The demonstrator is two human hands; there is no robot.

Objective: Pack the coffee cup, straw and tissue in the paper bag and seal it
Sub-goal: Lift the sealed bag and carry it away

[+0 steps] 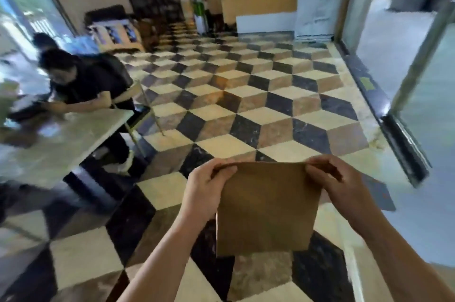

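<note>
Hanging flat and brown, paper bag (267,208) pinched at top corners.

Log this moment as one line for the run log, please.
stage: bag held up flat | left hand: pinching paper bag top corner | right hand: pinching other top corner | cup, straw, tissue: not in view

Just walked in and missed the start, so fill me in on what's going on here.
A person is holding a flat brown paper bag in the air over a tiled floor. The left hand pinches its top left corner and the right hand pinches its top right corner. The bag looks flat, with its mouth not spread open. No coffee cup, straw or tissue is in view. Another person sits at a table to the left.
</note>
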